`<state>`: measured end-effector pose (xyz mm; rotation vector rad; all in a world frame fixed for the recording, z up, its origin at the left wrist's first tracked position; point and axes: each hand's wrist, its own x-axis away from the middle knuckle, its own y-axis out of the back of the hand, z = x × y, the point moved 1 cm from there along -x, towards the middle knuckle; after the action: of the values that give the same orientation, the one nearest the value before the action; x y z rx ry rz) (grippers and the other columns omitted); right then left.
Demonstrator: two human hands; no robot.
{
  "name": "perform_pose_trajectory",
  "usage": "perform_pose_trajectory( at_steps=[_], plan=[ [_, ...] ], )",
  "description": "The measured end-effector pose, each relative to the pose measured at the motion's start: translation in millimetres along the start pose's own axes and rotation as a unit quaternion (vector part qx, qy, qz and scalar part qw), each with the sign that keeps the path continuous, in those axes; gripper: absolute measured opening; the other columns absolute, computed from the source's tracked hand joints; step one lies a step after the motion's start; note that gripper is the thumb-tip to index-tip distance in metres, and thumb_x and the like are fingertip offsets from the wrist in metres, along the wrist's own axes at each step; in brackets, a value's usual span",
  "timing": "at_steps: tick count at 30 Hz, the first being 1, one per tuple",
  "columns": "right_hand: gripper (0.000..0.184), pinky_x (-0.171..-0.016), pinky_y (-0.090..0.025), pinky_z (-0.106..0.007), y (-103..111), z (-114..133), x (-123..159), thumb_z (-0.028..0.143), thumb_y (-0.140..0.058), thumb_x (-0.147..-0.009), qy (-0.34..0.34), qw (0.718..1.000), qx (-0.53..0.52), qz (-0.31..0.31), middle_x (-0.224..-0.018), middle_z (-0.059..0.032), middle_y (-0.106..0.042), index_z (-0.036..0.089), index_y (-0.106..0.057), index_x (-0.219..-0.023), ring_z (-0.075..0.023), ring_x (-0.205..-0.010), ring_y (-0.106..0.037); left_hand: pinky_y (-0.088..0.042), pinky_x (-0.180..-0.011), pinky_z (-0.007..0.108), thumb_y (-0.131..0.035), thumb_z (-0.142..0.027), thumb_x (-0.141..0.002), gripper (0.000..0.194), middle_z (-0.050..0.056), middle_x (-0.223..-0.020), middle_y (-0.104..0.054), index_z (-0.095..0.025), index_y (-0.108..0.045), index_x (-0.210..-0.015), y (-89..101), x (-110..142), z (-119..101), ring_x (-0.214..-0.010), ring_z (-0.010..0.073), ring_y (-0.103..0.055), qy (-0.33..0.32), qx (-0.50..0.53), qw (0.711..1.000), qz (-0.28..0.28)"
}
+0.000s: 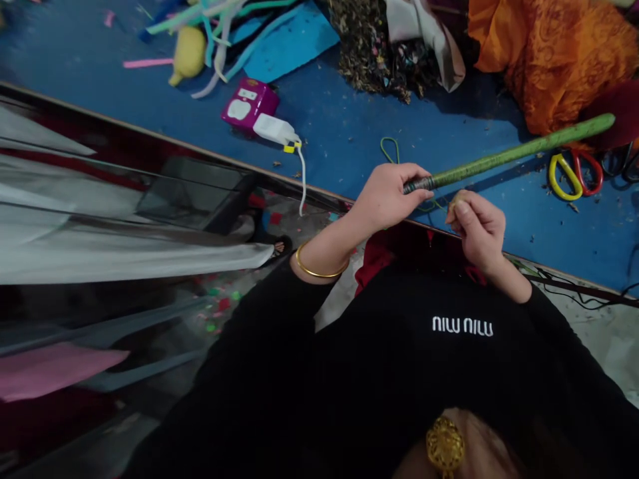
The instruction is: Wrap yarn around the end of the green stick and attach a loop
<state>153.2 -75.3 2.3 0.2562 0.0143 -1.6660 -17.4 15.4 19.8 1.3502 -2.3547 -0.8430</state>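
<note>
Through the head camera I have my left hand [382,196], a gold bangle [319,271] on its wrist, closed around the near end of a long, slender green stick [519,153]. That end is wound with dark thread [422,185], and my thumb and fingers grip over the winding. The stick slants away to the right above the blue tabletop [344,126], its free tip over the dark red patch beside the bunched orange patterned cloth [559,60].

My right hand [480,226] is just beside the left, below the stick and apart from it, fingers curled and thumb pressed in a pinch. A thin green thread [433,205] runs between the hands; I cannot tell whether the pinch holds it. A green thread loop [389,148] lies on the tabletop just beyond my left hand.

To the right, under the stick's far part, I see scissors with yellow and red handles [566,179]. Left of my hands sits a purple box [249,103] with a white plug [274,128] and its cable. Beyond it are a yellow rounded object [190,53], pale green and lilac strips [222,33] and a flat bright blue sheet [294,43].
</note>
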Motion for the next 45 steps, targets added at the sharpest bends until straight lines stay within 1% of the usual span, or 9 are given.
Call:
perform_pose_trajectory(
  at_steps=[9,13,17,23,29,33,37,43,45],
  plan=[
    [0.047,-0.073,-0.053,-0.044,-0.4,14.7,12.5,0.058,-0.042,-0.104,0.075,0.988,0.133,0.02,-0.069,-0.0052,-0.057,0.028,-0.06,-0.071,-0.0216,-0.068,-0.056,-0.052,-0.079,0.031,-0.067,-0.034,-0.084,0.025,0.005,-0.093,-0.08,-0.017,-0.078,-0.099,-7.8,-0.4,3.6,-0.084,0.0219,-0.07,-0.007,-0.017,1.0,-0.005],
    [0.047,-0.084,-0.056,-0.043,11.3,27.0,-8.3,0.061,-0.044,-0.104,0.097,0.983,0.128,0.091,-0.078,-0.0058,-0.063,0.028,-0.067,-0.078,-0.0219,-0.081,-0.065,-0.052,-0.08,0.031,-0.068,-0.032,-0.081,0.023,0.004,-0.093,-0.079,-0.018,-0.076,-0.096,-6.8,-1.3,6.1,-0.085,0.0209,-0.068,-0.005,-0.016,1.0,-0.007],
    [0.046,-0.094,-0.057,-0.04,20.7,37.5,-40.9,0.063,-0.049,-0.102,0.076,0.987,0.099,0.103,-0.09,-0.0059,-0.068,0.026,-0.071,-0.086,-0.023,-0.102,-0.07,-0.051,-0.077,0.031,-0.068,-0.03,-0.081,0.016,0.002,-0.084,-0.076,-0.019,-0.075,-0.091,-7.2,2.3,4.1,-0.079,0.0191,-0.066,-0.003,-0.018,1.0,-0.013],
    [0.037,-0.093,-0.06,-0.039,7.5,36.7,-75.2,0.054,-0.056,-0.101,0.116,0.983,0.045,0.132,-0.088,-0.0035,-0.073,0.029,-0.073,-0.08,-0.0216,-0.09,-0.07,-0.051,-0.074,0.033,-0.071,-0.027,-0.08,0.018,0.004,-0.084,-0.077,-0.019,-0.078,-0.095,-12.7,6.7,2.7,-0.077,0.0223,-0.068,0.017,-0.033,0.999,-0.022],
    [0.031,-0.088,-0.062,-0.04,-3.1,26.4,-99.2,0.051,-0.064,-0.095,0.079,0.987,-0.006,0.14,-0.082,-0.0026,-0.073,0.028,-0.072,-0.076,-0.0204,-0.081,-0.07,-0.054,-0.08,0.034,-0.066,-0.03,-0.086,0.018,0.005,-0.089,-0.079,-0.02,-0.077,-0.096,-16.5,14.3,-1.4,-0.085,0.024,-0.072,0.004,-0.057,0.998,-0.034],
    [0.034,-0.082,-0.061,-0.04,-5.2,15.9,-114.8,0.054,-0.071,-0.09,0.02,0.985,0.038,0.168,-0.076,-0.002,-0.072,0.027,-0.07,-0.069,-0.0206,-0.075,-0.069,-0.056,-0.088,0.033,-0.066,-0.027,-0.086,0.032,0.005,-0.102,-0.08,-0.022,-0.07,-0.118,-22.9,25.1,-4.0,-0.096,0.0238,-0.074,0.001,-0.062,0.995,-0.073],
    [0.03,-0.072,-0.055,-0.033,-7.7,8.9,-121.8,0.034,-0.068,-0.094,-0.031,0.976,0.11,0.186,-0.07,-0.0019,-0.07,0.02,-0.071,-0.067,-0.0155,-0.07,-0.065,-0.057,-0.092,0.035,-0.066,-0.025,-0.088,0.047,0.005,-0.11,-0.079,-0.022,-0.061,-0.135,-28.8,32.6,-3.3,-0.097,0.0242,-0.075,-0.014,-0.069,0.994,-0.086],
    [0.037,-0.076,-0.057,-0.035,-10.6,6.4,-118.0,0.046,-0.074,-0.093,-0.076,0.974,0.074,0.202,-0.069,-0.0024,-0.07,0.021,-0.07,-0.067,-0.017,-0.07,-0.068,-0.055,-0.103,0.034,-0.061,-0.026,-0.094,0.03,0.009,-0.125,-0.078,-0.019,-0.072,-0.121,-31.4,32.3,2.5,-0.117,0.0261,-0.073,-0.063,-0.074,0.993,-0.073],
    [0.034,-0.077,-0.058,-0.033,-8.5,12.4,-114.3,0.038,-0.073,-0.095,-0.081,0.976,0.063,0.192,-0.069,-0.0024,-0.07,0.02,-0.07,-0.066,-0.0157,-0.07,-0.068,-0.055,-0.105,0.035,-0.062,-0.026,-0.093,0.029,0.009,-0.124,-0.079,-0.018,-0.074,-0.119,-31.9,31.4,4.3,-0.117,0.0261,-0.073,-0.057,-0.062,0.993,-0.079]
  ],
)
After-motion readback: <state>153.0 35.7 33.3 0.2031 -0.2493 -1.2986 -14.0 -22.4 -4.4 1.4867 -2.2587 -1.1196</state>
